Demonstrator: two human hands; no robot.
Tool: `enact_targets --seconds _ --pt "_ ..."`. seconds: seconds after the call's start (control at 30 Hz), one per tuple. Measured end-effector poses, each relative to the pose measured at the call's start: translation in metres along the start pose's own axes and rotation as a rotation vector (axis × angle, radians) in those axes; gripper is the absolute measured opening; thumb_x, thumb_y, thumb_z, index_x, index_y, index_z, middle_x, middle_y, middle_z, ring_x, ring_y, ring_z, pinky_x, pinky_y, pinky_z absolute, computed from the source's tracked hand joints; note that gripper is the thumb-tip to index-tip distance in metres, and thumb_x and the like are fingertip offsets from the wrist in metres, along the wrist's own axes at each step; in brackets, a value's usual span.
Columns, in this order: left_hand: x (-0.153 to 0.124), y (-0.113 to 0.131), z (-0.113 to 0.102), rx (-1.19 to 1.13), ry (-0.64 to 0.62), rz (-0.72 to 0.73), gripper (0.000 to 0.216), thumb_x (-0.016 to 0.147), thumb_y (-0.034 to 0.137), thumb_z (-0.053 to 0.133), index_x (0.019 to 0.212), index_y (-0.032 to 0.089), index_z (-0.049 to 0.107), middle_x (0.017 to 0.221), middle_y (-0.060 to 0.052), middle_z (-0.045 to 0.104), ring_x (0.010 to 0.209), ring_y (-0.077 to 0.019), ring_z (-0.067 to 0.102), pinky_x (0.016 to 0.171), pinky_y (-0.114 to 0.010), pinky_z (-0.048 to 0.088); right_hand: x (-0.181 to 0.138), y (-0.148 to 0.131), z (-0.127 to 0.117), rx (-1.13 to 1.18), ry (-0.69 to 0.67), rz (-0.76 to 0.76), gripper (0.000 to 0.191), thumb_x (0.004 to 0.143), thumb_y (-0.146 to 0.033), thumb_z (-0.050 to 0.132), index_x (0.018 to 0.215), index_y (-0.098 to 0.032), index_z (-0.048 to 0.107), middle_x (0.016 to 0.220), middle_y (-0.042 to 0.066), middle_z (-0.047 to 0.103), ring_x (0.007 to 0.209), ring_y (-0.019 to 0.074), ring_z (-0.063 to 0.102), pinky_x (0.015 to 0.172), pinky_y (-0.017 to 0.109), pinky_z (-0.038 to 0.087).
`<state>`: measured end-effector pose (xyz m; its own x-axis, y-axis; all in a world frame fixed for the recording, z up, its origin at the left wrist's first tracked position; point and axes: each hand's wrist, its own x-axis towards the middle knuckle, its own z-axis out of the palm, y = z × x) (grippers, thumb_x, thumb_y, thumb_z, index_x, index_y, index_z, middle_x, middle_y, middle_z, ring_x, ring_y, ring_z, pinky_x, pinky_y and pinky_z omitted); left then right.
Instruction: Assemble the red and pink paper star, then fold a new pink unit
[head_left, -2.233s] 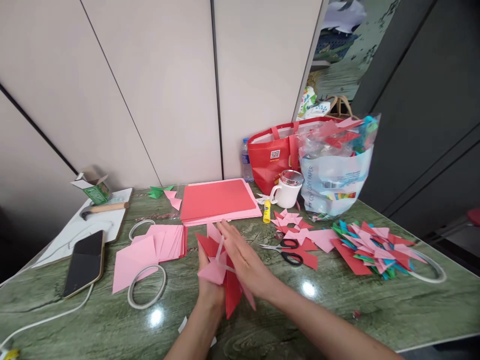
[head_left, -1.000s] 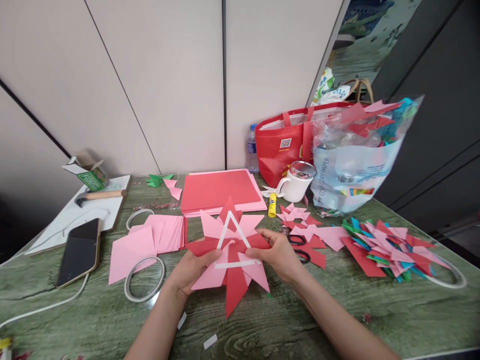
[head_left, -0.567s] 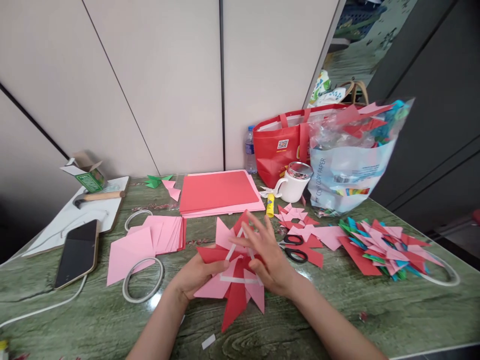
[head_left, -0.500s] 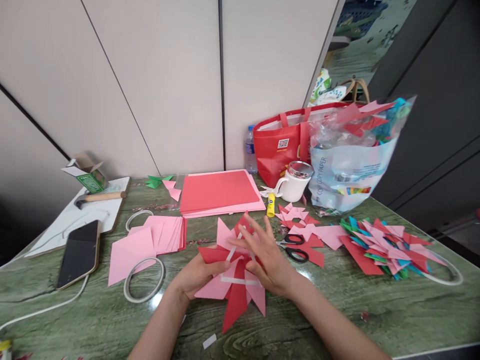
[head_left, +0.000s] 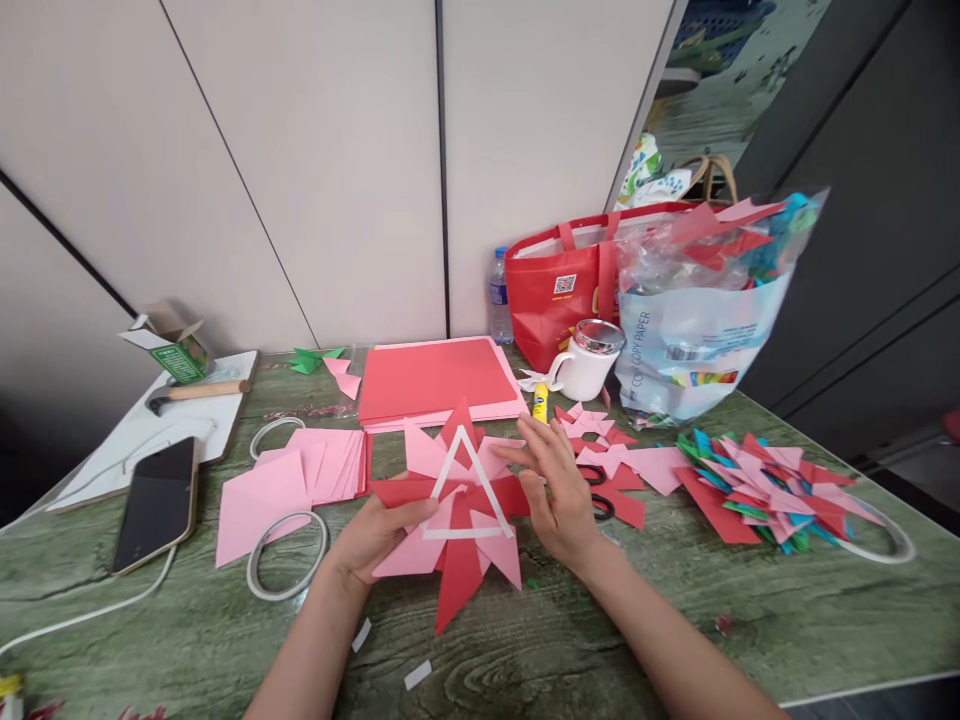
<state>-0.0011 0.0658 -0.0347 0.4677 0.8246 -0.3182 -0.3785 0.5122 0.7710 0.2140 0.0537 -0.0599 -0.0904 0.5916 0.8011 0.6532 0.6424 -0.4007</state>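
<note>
A red and pink folded paper star [head_left: 457,505] with a white tape triangle on its face is held just above the green table [head_left: 570,640]. My left hand [head_left: 371,535] grips its left side, thumb on top. My right hand [head_left: 559,490] is open, fingers stretched, just off the star's right edge, possibly brushing it. Black-handled scissors [head_left: 600,500] lie partly hidden behind my right hand.
Pink paper squares [head_left: 300,480] and tape rings [head_left: 289,555] lie to the left, with a phone [head_left: 154,505]. Red sheets [head_left: 435,385], a glue stick [head_left: 538,402], a white mug [head_left: 585,365], a red bag [head_left: 559,295] and a plastic bag [head_left: 697,320] stand behind. Folded pieces [head_left: 757,490] are heaped at the right.
My right hand has lifted off the star's face and moved to its right edge. The star has tilted up a little, so the whole tape triangle shows.
</note>
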Motion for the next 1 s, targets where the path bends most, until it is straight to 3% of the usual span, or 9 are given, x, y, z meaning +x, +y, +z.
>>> enact_targets --seconds 0.17,0.43,0.67,1.0 --pt "-0.001 0.005 -0.004 -0.053 0.011 0.057 0.025 0.065 0.010 0.073 0.089 0.011 0.069 0.083 -0.010 0.073 0.077 -0.0243 0.069 0.073 -0.034 0.055 0.000 0.000 0.000 0.006 0.077 -0.025 0.048 0.092 -0.019 0.037 0.140 -0.020 0.030 0.096 0.004 0.071 0.123 0.0244 0.045 0.105 0.059 0.026" --pt "0.001 0.009 -0.008 -0.127 0.027 0.089 0.029 0.075 0.009 0.062 0.103 0.008 0.066 0.098 -0.014 0.071 0.092 -0.0284 0.066 0.086 -0.038 0.052 -0.003 -0.005 0.002 0.064 0.031 -0.099 0.052 0.091 -0.017 0.039 0.141 -0.024 0.028 0.091 0.002 0.072 0.119 0.0243 0.049 0.105 0.058 0.027" --pt "0.004 0.009 -0.005 -0.156 0.096 0.114 0.023 0.076 0.009 0.060 0.097 0.007 0.068 0.093 -0.012 0.072 0.089 -0.0269 0.068 0.086 -0.036 0.053 -0.004 -0.013 0.004 0.074 -0.040 -0.183 0.056 0.089 -0.015 0.041 0.142 -0.021 0.025 0.087 0.002 0.072 0.113 0.0261 0.053 0.102 0.059 0.029" --pt "0.006 -0.001 0.009 -0.210 0.113 0.071 0.030 0.080 0.019 0.060 0.108 0.007 0.063 0.094 -0.014 0.072 0.090 -0.0270 0.067 0.086 -0.037 0.052 -0.008 -0.025 0.006 0.139 -0.210 -0.294 0.054 0.092 -0.028 0.037 0.143 -0.018 0.021 0.092 0.005 0.071 0.116 0.0248 0.051 0.103 0.056 0.028"
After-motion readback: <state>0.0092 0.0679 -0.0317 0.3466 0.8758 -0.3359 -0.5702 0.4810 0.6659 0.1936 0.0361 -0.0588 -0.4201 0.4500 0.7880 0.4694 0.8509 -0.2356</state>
